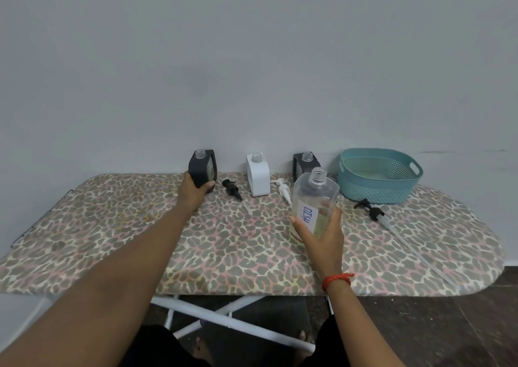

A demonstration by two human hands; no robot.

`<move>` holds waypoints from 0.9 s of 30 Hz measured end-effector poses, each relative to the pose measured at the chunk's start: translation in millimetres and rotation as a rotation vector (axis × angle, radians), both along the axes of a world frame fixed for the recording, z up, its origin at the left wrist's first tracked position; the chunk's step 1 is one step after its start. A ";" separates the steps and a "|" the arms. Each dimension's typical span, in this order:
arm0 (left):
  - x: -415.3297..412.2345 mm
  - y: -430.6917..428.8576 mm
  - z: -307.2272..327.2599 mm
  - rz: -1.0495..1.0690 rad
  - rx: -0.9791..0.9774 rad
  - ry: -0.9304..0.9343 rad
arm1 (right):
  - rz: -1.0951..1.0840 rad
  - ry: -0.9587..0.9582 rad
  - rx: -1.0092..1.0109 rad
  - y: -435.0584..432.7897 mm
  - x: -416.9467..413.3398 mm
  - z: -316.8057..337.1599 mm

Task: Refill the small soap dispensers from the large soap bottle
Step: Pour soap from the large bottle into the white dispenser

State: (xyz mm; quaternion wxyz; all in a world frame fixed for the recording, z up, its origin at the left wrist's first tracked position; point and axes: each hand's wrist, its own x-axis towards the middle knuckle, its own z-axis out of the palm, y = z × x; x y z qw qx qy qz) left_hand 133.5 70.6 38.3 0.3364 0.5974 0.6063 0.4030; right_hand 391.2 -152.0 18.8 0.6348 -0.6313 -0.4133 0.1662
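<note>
the light is soft, even and rather dim, with a cool grey cast over the wall (pixel 252 58). shadows are faint: only thin, diffuse ones sit beside the objects on the patterned board (pixel 238 243). no strong glare shows, just mild sheen on the clear bottle (pixel 315 198). wide-angle distortion bows the board's edges and stretches the forearms near the bottom corners. detail is slightly soft throughout, and softer towards the frame's edges.
</note>
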 end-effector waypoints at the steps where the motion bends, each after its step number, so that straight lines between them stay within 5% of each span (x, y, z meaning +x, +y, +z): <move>1: -0.3 -2.3 -1.5 0.015 -0.001 -0.006 | 0.002 0.000 0.002 0.1 0.4 -0.3; 6: 1.6 -34.1 -23.9 0.279 0.225 -0.086 | -0.002 0.008 0.000 0.3 0.0 -0.5; 10: 18.0 -61.0 -26.3 0.165 0.417 -0.115 | -0.001 0.019 0.000 0.2 0.3 0.6; 15: 51.1 -45.8 -3.2 -0.235 0.234 0.050 | -0.009 0.028 -0.002 1.4 0.0 -1.0; 21: 78.5 5.7 18.4 -0.401 0.006 0.393 | -0.012 0.026 0.000 1.6 0.5 0.0; 27: 83.3 22.1 11.6 -0.473 0.013 0.364 | -0.010 0.012 0.003 0.7 0.1 0.7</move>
